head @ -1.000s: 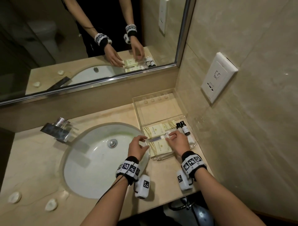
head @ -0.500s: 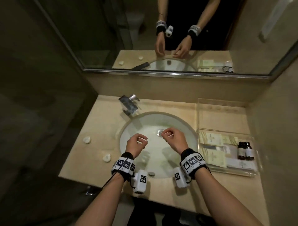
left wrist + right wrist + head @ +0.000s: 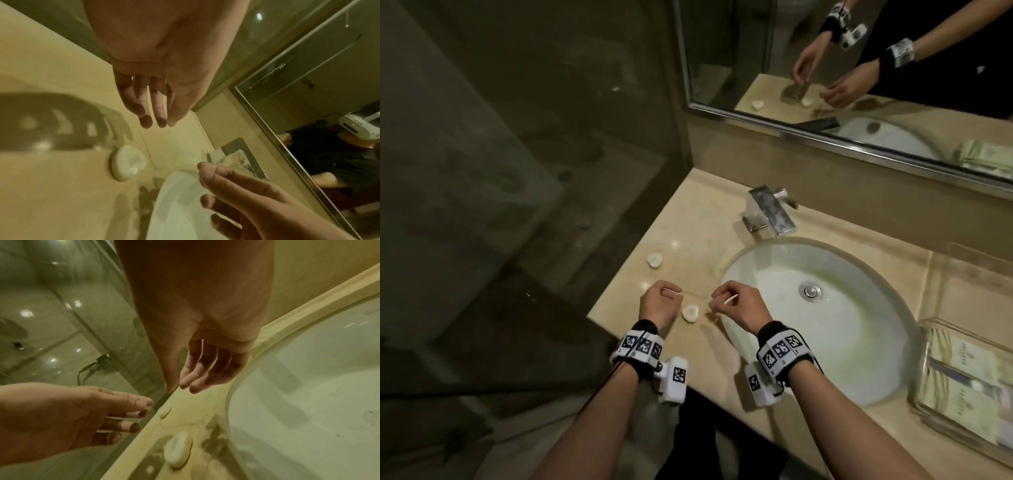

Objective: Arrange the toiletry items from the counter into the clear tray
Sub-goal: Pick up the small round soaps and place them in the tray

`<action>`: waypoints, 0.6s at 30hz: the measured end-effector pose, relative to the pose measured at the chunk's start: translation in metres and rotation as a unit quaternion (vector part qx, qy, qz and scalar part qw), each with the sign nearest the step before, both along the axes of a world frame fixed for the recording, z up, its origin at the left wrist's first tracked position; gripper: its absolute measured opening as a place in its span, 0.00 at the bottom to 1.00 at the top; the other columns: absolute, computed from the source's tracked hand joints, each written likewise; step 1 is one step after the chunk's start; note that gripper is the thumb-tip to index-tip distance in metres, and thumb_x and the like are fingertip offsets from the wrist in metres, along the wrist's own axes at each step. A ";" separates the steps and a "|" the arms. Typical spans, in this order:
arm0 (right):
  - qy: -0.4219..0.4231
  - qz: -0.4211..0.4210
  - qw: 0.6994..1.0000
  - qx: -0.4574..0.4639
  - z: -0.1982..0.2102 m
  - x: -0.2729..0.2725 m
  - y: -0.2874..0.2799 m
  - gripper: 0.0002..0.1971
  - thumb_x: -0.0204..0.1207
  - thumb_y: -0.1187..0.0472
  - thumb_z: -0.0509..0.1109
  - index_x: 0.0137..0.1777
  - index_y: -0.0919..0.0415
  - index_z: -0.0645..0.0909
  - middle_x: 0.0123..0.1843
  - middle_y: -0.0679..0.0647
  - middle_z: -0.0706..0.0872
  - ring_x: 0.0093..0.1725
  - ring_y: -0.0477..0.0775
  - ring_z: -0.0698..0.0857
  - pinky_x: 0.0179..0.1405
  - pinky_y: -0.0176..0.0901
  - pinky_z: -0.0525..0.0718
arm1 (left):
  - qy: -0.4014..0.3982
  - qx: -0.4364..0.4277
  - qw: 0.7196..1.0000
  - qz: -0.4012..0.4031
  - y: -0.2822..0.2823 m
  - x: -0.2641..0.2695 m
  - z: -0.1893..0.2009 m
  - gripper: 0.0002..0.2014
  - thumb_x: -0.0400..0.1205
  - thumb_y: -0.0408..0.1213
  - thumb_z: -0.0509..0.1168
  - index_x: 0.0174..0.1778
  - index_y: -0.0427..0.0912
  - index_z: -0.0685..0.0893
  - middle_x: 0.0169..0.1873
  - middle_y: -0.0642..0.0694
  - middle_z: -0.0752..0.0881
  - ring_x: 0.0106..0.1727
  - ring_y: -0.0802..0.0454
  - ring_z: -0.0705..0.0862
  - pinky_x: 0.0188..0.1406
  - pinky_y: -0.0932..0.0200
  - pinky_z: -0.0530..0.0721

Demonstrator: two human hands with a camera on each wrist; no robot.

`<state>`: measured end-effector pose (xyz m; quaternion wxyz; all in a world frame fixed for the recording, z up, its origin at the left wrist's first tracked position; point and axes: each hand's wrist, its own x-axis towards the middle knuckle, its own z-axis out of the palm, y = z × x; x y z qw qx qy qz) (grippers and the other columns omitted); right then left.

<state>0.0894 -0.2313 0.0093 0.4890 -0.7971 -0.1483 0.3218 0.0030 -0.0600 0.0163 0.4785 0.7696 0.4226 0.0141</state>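
Observation:
Two small white soaps lie on the beige counter (image 3: pixel 698 219) left of the sink. The nearer soap (image 3: pixel 690 313) sits between my hands, and the farther soap (image 3: pixel 654 260) lies beyond my left hand. My left hand (image 3: pixel 662 301) hovers just left of the nearer soap, fingers loosely curled and holding nothing. My right hand (image 3: pixel 734 305) hovers just right of it, over the basin's rim, also holding nothing. The left wrist view shows the relaxed left fingers (image 3: pixel 144 112) above that soap (image 3: pixel 128 162). The clear tray (image 3: pixel 928 401) with pale sachets stands at the far right.
The white sink basin (image 3: pixel 842 329) lies between the soaps and the tray, with a chrome faucet (image 3: pixel 770 212) behind it. A mirror (image 3: pixel 859 68) runs along the back wall. Left of the counter's edge stands a glass shower wall (image 3: pixel 534 171).
Both hands have left the tray, crossed over the sink and now hover over the left part of the counter around the nearer soap. My view has swung left.

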 end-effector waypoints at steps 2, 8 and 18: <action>0.012 0.023 1.000 -0.018 -0.010 0.001 0.023 0.11 0.67 0.66 0.81 0.48 0.62 0.87 0.39 0.51 0.88 0.37 0.46 0.88 0.40 0.35 0.86 | 0.012 -0.001 1.000 0.017 0.026 0.004 -0.009 0.06 0.73 0.29 0.67 0.42 0.43 0.85 0.35 0.47 0.87 0.42 0.46 0.86 0.45 0.59 0.84; 0.034 0.072 0.992 -0.100 -0.032 0.002 0.063 0.21 0.58 0.65 0.87 0.51 0.58 0.87 0.46 0.49 0.84 0.38 0.46 0.81 0.45 0.38 0.83 | 0.015 0.052 0.998 -0.023 0.083 0.023 -0.033 0.17 0.71 0.30 0.75 0.53 0.42 0.82 0.57 0.43 0.79 0.50 0.44 0.84 0.54 0.56 0.83; -0.020 0.139 0.974 -0.180 -0.044 0.009 0.078 0.21 0.56 0.57 0.88 0.48 0.52 0.87 0.50 0.51 0.78 0.45 0.55 0.82 0.51 0.48 0.85 | -0.015 0.096 0.992 -0.085 0.106 0.051 -0.062 0.27 0.69 0.22 0.74 0.65 0.41 0.82 0.63 0.43 0.79 0.61 0.42 0.83 0.67 0.48 0.81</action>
